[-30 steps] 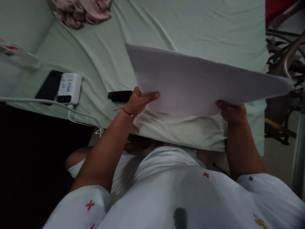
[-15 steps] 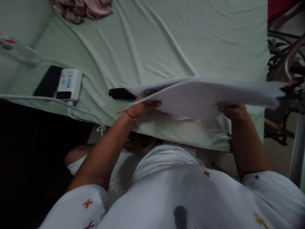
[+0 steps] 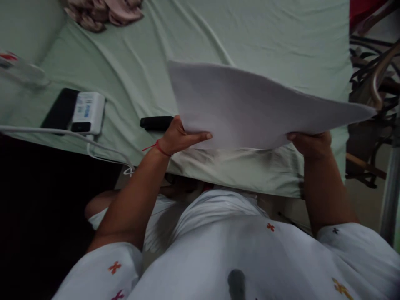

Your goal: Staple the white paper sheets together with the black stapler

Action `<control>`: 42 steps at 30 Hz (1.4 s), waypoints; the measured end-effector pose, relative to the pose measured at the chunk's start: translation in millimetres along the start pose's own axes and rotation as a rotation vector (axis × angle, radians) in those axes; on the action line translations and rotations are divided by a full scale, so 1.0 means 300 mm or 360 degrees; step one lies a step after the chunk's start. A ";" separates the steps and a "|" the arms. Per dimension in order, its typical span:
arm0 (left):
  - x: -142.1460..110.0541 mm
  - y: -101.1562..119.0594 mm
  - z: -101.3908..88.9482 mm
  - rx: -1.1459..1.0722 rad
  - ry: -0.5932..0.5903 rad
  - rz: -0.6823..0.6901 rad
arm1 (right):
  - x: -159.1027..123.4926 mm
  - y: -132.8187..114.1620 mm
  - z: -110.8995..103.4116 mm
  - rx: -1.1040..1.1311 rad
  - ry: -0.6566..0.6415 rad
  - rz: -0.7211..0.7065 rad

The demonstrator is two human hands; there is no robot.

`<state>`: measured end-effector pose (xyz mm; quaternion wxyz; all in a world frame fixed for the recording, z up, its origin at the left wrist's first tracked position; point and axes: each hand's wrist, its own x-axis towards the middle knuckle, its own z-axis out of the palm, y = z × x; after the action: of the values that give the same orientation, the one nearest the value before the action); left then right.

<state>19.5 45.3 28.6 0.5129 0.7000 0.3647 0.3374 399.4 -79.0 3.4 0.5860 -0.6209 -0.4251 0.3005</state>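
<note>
Between my two hands a large white sheet of paper (image 3: 243, 104) is held above the bed, its far edge bowed and sloping down to the right. My left hand (image 3: 181, 135), with a red string round the wrist, grips the near left edge, thumb on top. At the near right edge my right hand (image 3: 312, 143) pinches the paper the same way. The fingers of both hands are mostly hidden beneath it. Just left of the paper, a slim black object (image 3: 156, 123) lies on the bed; my left hand partly covers its end.
A pale green sheet (image 3: 125, 75) covers the bed. To the left lie a white power bank (image 3: 89, 112) with a cable (image 3: 46, 130), a dark flat object (image 3: 61, 109) and a clear bottle (image 3: 23, 71). Crumpled pinkish cloth (image 3: 106, 12) sits at the back; a metal-framed chair (image 3: 375, 83) stands right.
The paper's far left side has swung up and spread out, showing more of its blank face. Dark marks seen at its left fold no longer show. My left hand has shifted slightly left.
</note>
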 end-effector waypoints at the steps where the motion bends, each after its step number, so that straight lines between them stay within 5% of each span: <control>1: 0.001 -0.006 -0.006 0.0016 -0.0013 0.0009 | 0.000 0.007 -0.004 0.0003 -0.0029 0.0013; 8: -0.017 -0.110 -0.017 -0.0049 0.0007 -0.0123 | -0.038 0.032 -0.005 -0.0109 -0.0048 0.0050; 19: -0.054 -0.151 0.001 0.0063 -0.0011 -0.0242 | -0.071 0.033 -0.012 -0.0382 -0.0368 0.0083; 22: -0.051 -0.142 -0.001 0.0072 -0.0059 -0.0249 | -0.068 0.032 0.022 -0.0395 -0.0305 0.0094; 26: -0.065 -0.116 0.026 -0.0213 0.0130 -0.0321 | -0.051 -0.011 0.085 -0.0165 -0.0062 0.0115; 30: -0.088 -0.096 0.045 -0.0621 0.0212 -0.0588 | -0.026 -0.032 0.121 0.0002 -0.0072 0.0233; 38: -0.148 -0.020 0.023 -0.0723 -0.0111 -0.1063 | -0.025 0.019 0.164 0.0156 -0.0054 0.0387; 42: -0.162 0.006 0.054 -0.0545 -0.0098 -0.1039 | -0.028 0.013 0.149 0.0023 -0.0145 0.0466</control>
<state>9.0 -4.3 21.5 0.7141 0.4607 0.4914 0.1909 357.4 -65.1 -7.4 0.5204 -0.6579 -0.3539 0.4137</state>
